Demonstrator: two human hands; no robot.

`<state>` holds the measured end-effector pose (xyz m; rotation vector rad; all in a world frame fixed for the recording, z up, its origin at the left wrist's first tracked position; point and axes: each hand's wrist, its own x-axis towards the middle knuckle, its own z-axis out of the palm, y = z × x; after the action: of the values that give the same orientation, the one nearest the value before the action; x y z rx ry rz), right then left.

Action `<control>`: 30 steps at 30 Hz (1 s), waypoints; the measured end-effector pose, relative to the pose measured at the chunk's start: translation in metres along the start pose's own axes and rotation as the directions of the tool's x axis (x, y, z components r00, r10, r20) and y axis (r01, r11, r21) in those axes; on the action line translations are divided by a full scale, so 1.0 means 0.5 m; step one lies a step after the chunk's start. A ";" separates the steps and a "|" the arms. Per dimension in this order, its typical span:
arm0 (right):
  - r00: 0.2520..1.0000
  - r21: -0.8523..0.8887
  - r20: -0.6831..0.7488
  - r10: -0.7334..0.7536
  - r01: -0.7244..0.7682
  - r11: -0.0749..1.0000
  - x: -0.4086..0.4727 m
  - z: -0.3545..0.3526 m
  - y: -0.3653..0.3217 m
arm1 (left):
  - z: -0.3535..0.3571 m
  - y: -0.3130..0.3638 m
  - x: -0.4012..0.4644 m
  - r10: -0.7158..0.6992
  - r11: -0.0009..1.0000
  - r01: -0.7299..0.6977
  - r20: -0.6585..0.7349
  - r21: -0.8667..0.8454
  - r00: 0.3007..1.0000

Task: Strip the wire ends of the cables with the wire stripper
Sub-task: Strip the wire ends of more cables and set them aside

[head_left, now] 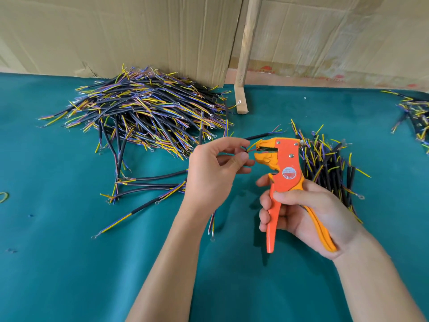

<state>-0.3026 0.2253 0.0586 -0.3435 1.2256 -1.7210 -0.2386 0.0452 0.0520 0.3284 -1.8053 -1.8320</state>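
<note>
From the head view, the person works over a table covered with a green cloth (69, 263). The right hand (308, 212) is curled around the two handles of an orange wire stripper (284, 175) and holds it upright above the middle of the table, with the head of the tool turned to the left. The jaws of the stripper stand a little apart.

The left hand (216, 168) pinches a cable (256, 137) between thumb and fingers, just beside the head of the stripper. The thin coloured wires at the cable's end reach into the jaws, and its black sheath runs up and to the right behind the tool.

A big pile of cables (148, 112) lies toward the far left side of the table, with some single cables spread in front of it. A smaller pile (329, 168) lies just behind the right hand. A third group (415, 117) is at the right edge. Behind the far edge stand cardboard sheets (139, 33) and a wooden stick (247, 47), which leans against them.
</note>
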 end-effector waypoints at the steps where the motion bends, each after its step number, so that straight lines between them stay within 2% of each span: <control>1: 1.000 -0.006 0.002 0.001 -0.001 1.000 -0.001 0.002 0.000 | 0.000 0.000 0.000 -0.002 1.000 0.002 -0.006 -0.002 1.000; 12: 0.999 -0.060 -0.032 -0.010 0.008 0.998 -0.001 0.011 0.000 | -0.002 -0.002 0.000 -0.001 1.000 0.002 -0.065 0.019 0.998; 30: 0.999 -0.041 -0.013 -0.030 0.029 0.999 0.001 0.011 0.006 | -0.001 -0.005 0.001 0.030 0.995 -0.023 -0.077 0.093 0.997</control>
<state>-0.2977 0.2217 0.0585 -0.3768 1.2726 -1.7277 -0.2392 0.0447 0.0496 0.4031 -1.8353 -1.6981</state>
